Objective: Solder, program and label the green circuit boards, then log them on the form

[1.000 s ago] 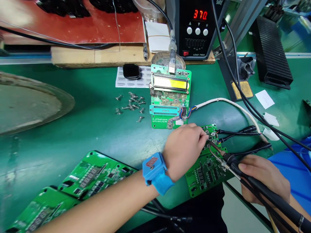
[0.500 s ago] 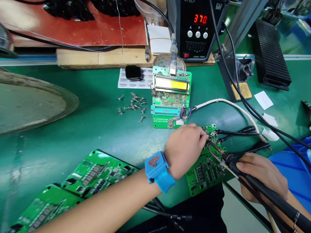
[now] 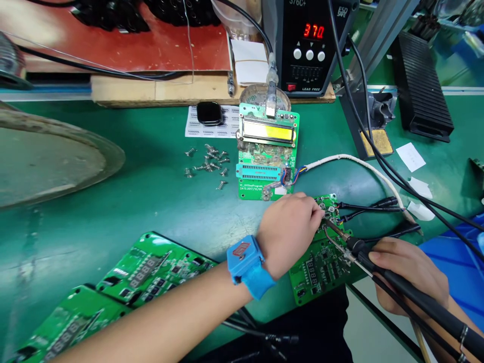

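My left hand, with a blue wrist strap, rests on a green circuit board at the table's front edge. Its fingers are pinched together at the board's top corner, and what they hold is hidden. My right hand grips a black soldering iron. The iron's tip touches the board right beside my left fingertips. Black cables lead off the board to the right.
A programmer board with a yellow display lies behind the hands. Several small springs are scattered to its left. The soldering station reads 370. More green boards lie at the front left, a large round dish farther left.
Both hands and the iron stay in place on the board. Only the camera view has shifted slightly.
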Available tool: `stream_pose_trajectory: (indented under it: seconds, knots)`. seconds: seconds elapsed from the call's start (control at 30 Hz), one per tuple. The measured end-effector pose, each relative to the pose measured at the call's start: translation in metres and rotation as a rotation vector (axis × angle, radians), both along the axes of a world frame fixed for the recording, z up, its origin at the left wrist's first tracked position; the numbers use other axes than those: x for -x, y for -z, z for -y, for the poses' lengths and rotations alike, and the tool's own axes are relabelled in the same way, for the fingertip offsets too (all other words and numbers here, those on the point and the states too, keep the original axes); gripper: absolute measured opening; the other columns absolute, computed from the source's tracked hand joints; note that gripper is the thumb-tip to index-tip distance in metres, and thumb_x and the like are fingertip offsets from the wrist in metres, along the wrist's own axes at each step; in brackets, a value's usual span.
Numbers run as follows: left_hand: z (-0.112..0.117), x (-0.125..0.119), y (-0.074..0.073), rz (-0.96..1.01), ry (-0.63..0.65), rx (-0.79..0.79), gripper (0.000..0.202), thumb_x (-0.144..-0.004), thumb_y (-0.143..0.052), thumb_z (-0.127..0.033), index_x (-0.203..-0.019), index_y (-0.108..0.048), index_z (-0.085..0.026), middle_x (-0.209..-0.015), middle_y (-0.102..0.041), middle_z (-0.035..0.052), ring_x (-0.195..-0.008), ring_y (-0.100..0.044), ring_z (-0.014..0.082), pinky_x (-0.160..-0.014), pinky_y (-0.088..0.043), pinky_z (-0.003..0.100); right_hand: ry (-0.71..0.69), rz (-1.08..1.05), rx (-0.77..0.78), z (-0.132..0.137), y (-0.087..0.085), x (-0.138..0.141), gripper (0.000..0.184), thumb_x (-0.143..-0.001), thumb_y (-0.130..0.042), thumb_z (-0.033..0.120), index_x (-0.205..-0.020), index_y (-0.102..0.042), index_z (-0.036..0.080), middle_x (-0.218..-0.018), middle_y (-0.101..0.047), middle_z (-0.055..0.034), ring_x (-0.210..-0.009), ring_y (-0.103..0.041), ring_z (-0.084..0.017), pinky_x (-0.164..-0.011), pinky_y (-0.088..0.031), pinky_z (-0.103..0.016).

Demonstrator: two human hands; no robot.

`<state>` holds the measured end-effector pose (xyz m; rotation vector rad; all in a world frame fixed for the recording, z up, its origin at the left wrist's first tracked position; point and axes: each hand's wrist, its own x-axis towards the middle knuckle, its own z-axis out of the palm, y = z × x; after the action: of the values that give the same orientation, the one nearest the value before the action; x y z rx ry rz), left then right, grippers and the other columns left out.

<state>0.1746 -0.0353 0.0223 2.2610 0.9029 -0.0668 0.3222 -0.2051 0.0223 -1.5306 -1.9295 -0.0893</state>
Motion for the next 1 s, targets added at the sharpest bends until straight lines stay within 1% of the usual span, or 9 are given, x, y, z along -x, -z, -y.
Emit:
stream_pose_trajectory:
  seconds: [0.13, 0.23, 0.33, 0.5, 0.6, 0.73, 0.93, 1.0]
  knots:
    - [0.0005, 0.0000, 0.0006, 0.002, 0.003, -0.006, 0.028, -0.089, -0.044, -0.024, -0.072, -0.065, -0.017, -0.079, -0.062, 0.0041, -0.070, -0.055, 0.0165, -0.064, -0.042, 0.030, -0.015, -0.005, 0.021, -0.0001, -0.0003, -0.0024, 0.028, -0.076, -0.055, 0.011, -0.103, -0.062, 0.013, -0.085, -0.066, -0.0077, -0.076, -0.065, -0.020, -0.064, -0.059, -0.032]
    - [0.0018, 0.0000, 0.0014, 0.007, 0.005, -0.013, 0.028, -0.089, -0.043, -0.025, -0.073, -0.065, -0.017, -0.080, -0.063, 0.0048, -0.075, -0.056, 0.0183, -0.066, -0.042, 0.031, -0.026, -0.013, 0.057, 0.0005, -0.0001, -0.0048, 0.033, -0.076, -0.055, 0.010, -0.108, -0.060, 0.016, -0.086, -0.066, -0.0062, -0.076, -0.065, -0.019, -0.065, -0.059, -0.031]
    - [0.0029, 0.0003, 0.0017, 0.012, 0.005, -0.022, 0.029, -0.089, -0.043, -0.026, -0.073, -0.065, -0.017, -0.080, -0.062, 0.0050, -0.075, -0.056, 0.0190, -0.065, -0.042, 0.032, -0.026, -0.022, 0.074, 0.0013, 0.0006, -0.0053, 0.033, -0.076, -0.055, 0.011, -0.108, -0.060, 0.017, -0.086, -0.067, -0.0064, -0.076, -0.066, -0.019, -0.064, -0.059, -0.032]
    - [0.0027, 0.0012, 0.0008, 0.001, 0.012, -0.028, 0.029, -0.089, -0.043, -0.026, -0.071, -0.064, -0.017, -0.077, -0.061, 0.0050, -0.073, -0.055, 0.0189, -0.062, -0.041, 0.032, -0.021, -0.045, 0.041, 0.0009, 0.0014, -0.0037, 0.031, -0.075, -0.056, 0.011, -0.105, -0.061, 0.014, -0.085, -0.066, -0.0080, -0.075, -0.066, -0.020, -0.063, -0.059, -0.033]
    - [0.0021, 0.0008, 0.0002, -0.014, 0.014, -0.024, 0.029, -0.089, -0.042, -0.025, -0.070, -0.063, -0.017, -0.077, -0.061, 0.0048, -0.072, -0.054, 0.0184, -0.060, -0.039, 0.031, -0.033, -0.032, 0.050, 0.0010, 0.0018, -0.0046, 0.034, -0.074, -0.056, 0.011, -0.107, -0.061, 0.014, -0.087, -0.066, -0.0077, -0.077, -0.064, -0.020, -0.065, -0.059, -0.033]
    - [0.0025, -0.0006, -0.0008, -0.027, 0.014, -0.017, 0.028, -0.090, -0.043, -0.025, -0.071, -0.062, -0.017, -0.078, -0.060, 0.0042, -0.074, -0.055, 0.0188, -0.062, -0.038, 0.031, -0.055, -0.032, 0.046, 0.0012, 0.0017, -0.0066, 0.037, -0.073, -0.055, 0.010, -0.109, -0.060, 0.014, -0.089, -0.065, -0.0079, -0.080, -0.063, -0.020, -0.068, -0.058, -0.032]
    - [0.0043, -0.0017, -0.0020, -0.023, 0.005, -0.020, 0.028, -0.089, -0.041, -0.023, -0.071, -0.062, -0.017, -0.077, -0.060, 0.0046, -0.074, -0.054, 0.0188, -0.061, -0.038, 0.031, -0.075, -0.014, 0.061, -0.0022, -0.0030, -0.0078, 0.035, -0.073, -0.054, 0.010, -0.108, -0.058, 0.013, -0.086, -0.064, -0.0082, -0.076, -0.064, -0.019, -0.063, -0.058, -0.031]
    - [0.0047, -0.0015, -0.0037, -0.015, -0.001, -0.016, 0.028, -0.089, -0.042, -0.022, -0.071, -0.063, -0.017, -0.077, -0.060, 0.0047, -0.074, -0.055, 0.0189, -0.062, -0.038, 0.031, -0.080, -0.054, 0.041, -0.0011, -0.0051, -0.0081, 0.034, -0.072, -0.055, 0.009, -0.106, -0.059, 0.013, -0.082, -0.064, -0.0077, -0.073, -0.064, -0.019, -0.061, -0.058, -0.031]
